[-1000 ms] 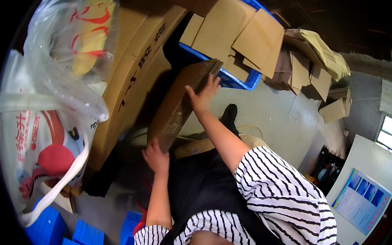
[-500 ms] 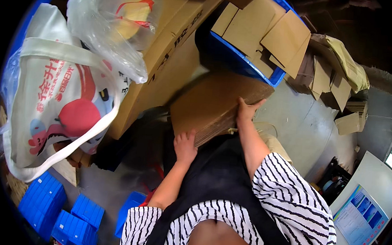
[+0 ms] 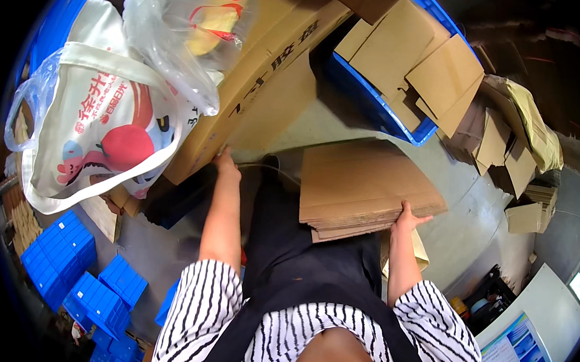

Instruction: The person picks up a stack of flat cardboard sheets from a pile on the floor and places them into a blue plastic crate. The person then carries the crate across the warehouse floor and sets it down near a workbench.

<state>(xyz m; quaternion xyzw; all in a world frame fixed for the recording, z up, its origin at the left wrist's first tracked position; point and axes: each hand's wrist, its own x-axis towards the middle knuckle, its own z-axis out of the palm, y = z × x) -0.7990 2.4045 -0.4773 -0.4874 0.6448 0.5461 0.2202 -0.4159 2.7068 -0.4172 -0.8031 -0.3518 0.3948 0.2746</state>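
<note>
A thick stack of flat brown cardboard sheets (image 3: 363, 185) lies tilted in front of my body, over the dark apron. My right hand (image 3: 408, 220) grips its near right edge, with some of its fingers hidden by the sheets. Away from the stack, my left hand (image 3: 226, 165) reaches forward to the side of a large cardboard box (image 3: 270, 73). Its fingers are partly stretched out and seem to touch the box's lower edge; nothing is seen held in it.
A white printed tote bag (image 3: 116, 144) and a clear plastic bag (image 3: 179, 35) rest at the box's left. Ahead on the right, a blue crate (image 3: 381, 107) holds cardboard pieces. Blue bins (image 3: 60, 253) stand at lower left, and a white board (image 3: 534, 309) at lower right.
My left hand has let go of the cardboard stack and moved left to the large box. The stack has shifted right and closer to me, still in my right hand.
</note>
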